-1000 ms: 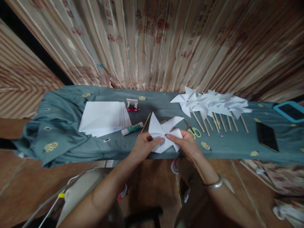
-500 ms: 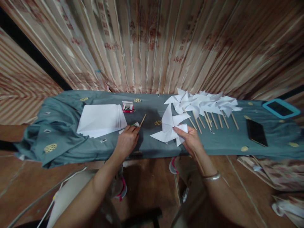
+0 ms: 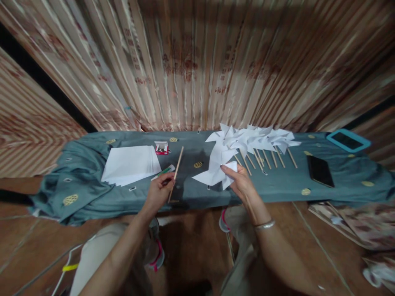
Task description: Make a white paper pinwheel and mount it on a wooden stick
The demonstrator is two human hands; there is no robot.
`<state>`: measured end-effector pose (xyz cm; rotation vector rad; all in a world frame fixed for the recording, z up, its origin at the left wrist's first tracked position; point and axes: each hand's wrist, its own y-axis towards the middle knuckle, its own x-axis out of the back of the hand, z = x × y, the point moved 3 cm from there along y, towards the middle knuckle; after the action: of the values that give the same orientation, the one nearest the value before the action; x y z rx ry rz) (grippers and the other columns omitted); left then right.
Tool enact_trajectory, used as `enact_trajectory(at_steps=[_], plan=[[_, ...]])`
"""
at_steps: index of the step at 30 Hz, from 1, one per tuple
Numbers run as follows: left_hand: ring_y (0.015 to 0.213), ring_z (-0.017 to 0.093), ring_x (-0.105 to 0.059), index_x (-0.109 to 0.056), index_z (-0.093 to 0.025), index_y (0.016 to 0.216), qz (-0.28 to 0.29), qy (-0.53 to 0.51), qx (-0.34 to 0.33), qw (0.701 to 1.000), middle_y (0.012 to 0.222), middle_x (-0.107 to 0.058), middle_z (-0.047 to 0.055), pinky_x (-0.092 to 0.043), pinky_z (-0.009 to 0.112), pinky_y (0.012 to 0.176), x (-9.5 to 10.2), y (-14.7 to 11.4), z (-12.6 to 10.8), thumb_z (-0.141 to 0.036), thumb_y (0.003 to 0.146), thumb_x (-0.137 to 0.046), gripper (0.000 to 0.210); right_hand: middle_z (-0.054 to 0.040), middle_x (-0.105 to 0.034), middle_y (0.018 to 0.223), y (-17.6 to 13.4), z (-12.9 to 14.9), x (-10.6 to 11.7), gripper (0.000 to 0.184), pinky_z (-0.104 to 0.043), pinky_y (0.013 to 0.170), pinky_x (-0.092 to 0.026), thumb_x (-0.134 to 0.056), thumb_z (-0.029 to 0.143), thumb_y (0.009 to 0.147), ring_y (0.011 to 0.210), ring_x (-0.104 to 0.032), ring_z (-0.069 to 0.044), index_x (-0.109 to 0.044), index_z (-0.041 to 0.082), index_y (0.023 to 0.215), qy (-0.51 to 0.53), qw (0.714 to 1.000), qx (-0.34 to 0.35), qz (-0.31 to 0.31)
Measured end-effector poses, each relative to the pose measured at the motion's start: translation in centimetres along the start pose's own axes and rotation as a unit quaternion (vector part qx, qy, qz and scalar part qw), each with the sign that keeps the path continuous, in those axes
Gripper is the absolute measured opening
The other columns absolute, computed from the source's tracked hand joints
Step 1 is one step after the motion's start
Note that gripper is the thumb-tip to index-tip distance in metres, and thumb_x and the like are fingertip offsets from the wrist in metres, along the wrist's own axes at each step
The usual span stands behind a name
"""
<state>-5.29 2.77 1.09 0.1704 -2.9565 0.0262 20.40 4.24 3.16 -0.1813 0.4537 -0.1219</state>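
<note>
On the blue-green cloth (image 3: 286, 181): spread long from nine to three o'clock, with a pattern of yellow pineapples (image 3: 198, 165) (clock counted here from the gap between both hands, with twelve toward the pleated curtain (image 3: 185, 82)).
Left hand (image 3: 159, 191): between eight and nine o'clock, pinching a thin wooden stick (image 3: 179, 161) with thumb and fingertips.
Wooden stick: leaning, with upper end toward one o'clock and lower end toward seven; not possible to tell if touching the cloth.
Right hand (image 3: 242, 181): at three o'clock, gripping one blade of a white paper pinwheel (image 3: 214, 174), with thumb pressed on top near the centre; silver bracelet (image 3: 265, 225) on the wrist.
Paper pinwheel: between two and three o'clock, before the pinwheel row (image 3: 253, 139), overlapping it in view.
Pinwheel row: at two o'clock, lying crowded, with sticks pointing to the near side.
Green and white tube (image 3: 166, 170): at nine o'clock, partly hidden by the left hand.
Paper stack (image 3: 131, 164): also at nine, farther out, slightly fanned.
Red box (image 3: 162, 149): at ten o'clock, lid open.
Black phone (image 3: 321, 170): at three o'clock, well apart, near a blue-framed tablet (image 3: 348, 140).
</note>
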Motion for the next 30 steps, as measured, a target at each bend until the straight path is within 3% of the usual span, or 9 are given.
enact_trajectory(at_steps=[3,6,11,20,30], plan=[[0.064,0.012,-0.062,-0.076,-0.019,0.088,0.029,-0.204,0.118,0.971,0.074,-0.071,0.001,-0.048,0.023,0.064,-0.6,-2.6,-1.4,-0.030,0.061,-0.081,0.030,0.0003,-0.074,0.064,-0.1,0.2,0.3,0.033,-0.026,0.058,-0.053,-0.090,0.030,0.049,0.055,-0.067,-0.015,-0.071,0.017,0.072,0.009,1.000,-0.006,0.026],[0.065,0.010,-0.062,-0.078,-0.019,0.087,0.067,-0.287,0.168,0.941,0.075,-0.071,0.000,-0.049,0.021,0.066,-1.2,-5.1,-3.3,-0.030,0.054,-0.088,0.037,-0.0004,-0.074,0.066,-0.2,0.3,0.5,0.032,-0.026,0.059,-0.055,-0.090,0.029,0.050,0.055,-0.068,-0.016,-0.071,0.017,0.074,0.028,0.999,-0.005,0.042],[0.062,0.008,-0.062,-0.080,-0.019,0.088,0.102,-0.319,0.199,0.921,0.071,-0.072,0.001,-0.048,0.018,0.065,-1.6,-7.4,-5.1,-0.032,0.051,-0.091,0.040,-0.0004,-0.075,0.068,-0.3,0.4,0.6,0.032,-0.028,0.063,-0.057,-0.089,0.028,0.051,0.058,-0.069,-0.017,-0.073,0.018,0.077,0.045,0.996,-0.002,0.074],[0.059,0.006,-0.053,-0.079,-0.012,0.088,0.099,-0.402,0.223,0.883,0.071,-0.069,0.004,-0.041,0.015,0.050,-2.4,-8.8,-5.6,-0.025,0.053,-0.091,0.040,0.0007,-0.074,0.066,-0.7,0.8,0.7,0.033,-0.025,0.060,-0.057,-0.091,0.029,0.049,0.056,-0.069,-0.015,-0.073,0.020,0.075,0.048,0.995,0.003,0.084],[0.055,0.006,-0.047,-0.080,-0.013,0.084,0.097,-0.390,0.212,0.891,0.065,-0.065,0.004,-0.035,0.016,0.047,-3.1,-9.2,-6.3,-0.029,0.052,-0.091,0.038,0.0009,-0.073,0.063,-1.4,1.6,0.3,0.033,-0.025,0.059,-0.056,-0.092,0.031,0.046,0.053,-0.066,-0.014,-0.074,0.020,0.072,0.028,0.996,0.008,0.083]])
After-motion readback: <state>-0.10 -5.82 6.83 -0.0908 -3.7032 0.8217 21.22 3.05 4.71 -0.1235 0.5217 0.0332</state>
